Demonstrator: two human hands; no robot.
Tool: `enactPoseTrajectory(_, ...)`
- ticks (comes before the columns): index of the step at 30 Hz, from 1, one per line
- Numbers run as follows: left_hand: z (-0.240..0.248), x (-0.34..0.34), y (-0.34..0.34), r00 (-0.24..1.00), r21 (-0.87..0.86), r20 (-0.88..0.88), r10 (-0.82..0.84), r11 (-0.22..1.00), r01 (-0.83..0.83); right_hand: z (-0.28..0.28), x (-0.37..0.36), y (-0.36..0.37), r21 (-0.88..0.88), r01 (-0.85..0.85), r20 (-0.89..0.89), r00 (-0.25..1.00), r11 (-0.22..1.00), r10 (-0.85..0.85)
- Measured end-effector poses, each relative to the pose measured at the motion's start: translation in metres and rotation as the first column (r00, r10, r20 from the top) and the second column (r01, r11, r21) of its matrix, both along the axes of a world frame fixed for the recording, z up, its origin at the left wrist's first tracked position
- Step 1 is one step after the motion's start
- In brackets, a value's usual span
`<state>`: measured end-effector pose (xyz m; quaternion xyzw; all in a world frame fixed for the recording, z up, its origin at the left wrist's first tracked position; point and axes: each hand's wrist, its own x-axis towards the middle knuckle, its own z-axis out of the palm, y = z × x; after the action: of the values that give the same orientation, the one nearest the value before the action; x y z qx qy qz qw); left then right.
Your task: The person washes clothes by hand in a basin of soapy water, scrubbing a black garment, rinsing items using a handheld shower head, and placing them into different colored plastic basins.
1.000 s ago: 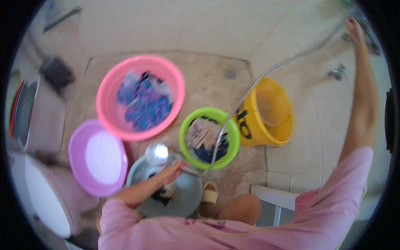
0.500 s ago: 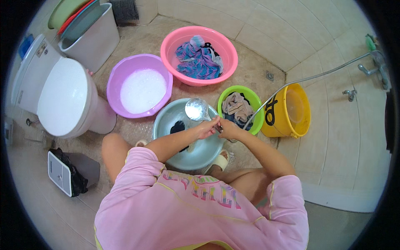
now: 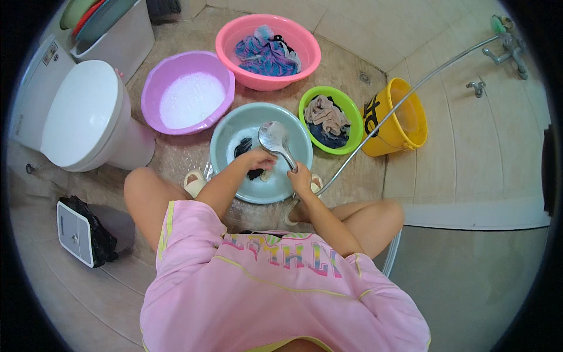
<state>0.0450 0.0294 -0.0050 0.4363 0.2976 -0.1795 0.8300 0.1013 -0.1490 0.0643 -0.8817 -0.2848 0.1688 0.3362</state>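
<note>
My right hand (image 3: 300, 178) is closed round the handle of a silver shower head (image 3: 273, 137), tilted over a pale blue basin (image 3: 226, 132). Fingers apart and holding nothing that shows, my left hand (image 3: 261, 159) hangs over the basin, close to the shower head. Beneath and beside that hand, a dark cloth (image 3: 242, 147) lies on the basin's bottom, partly covered by the hand and forearm. From the handle, a grey metal hose (image 3: 375, 130) runs up to the wall tap (image 3: 509, 53).
Around the basin stand a purple tub (image 3: 148, 100) with suds, a pink tub (image 3: 226, 44) and a green tub (image 3: 356, 129) with clothes, and a yellow bucket (image 3: 381, 141). A toilet (image 3: 82, 114) and a bin (image 3: 76, 233) are at the left. My sandals flank the basin.
My hands have come apart: the left has moved left over the basin, while the right keeps the shower head. The shower head now points more downward. The whole view has shifted, so the tubs sit higher.
</note>
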Motion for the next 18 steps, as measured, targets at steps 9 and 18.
enactPoseTrajectory(9,-0.021,0.009,0.027,0.883,-0.485,0.160,0.440,0.815,-0.318,-0.001,-0.029,-0.011,0.064,-0.064,0.061,0.996,0.996,0.060)
enactPoseTrajectory(18,0.040,-0.008,-0.001,0.822,-0.492,0.156,0.547,0.765,-0.416,-0.014,-0.028,0.045,0.088,0.066,-0.025,0.998,0.994,-0.064)
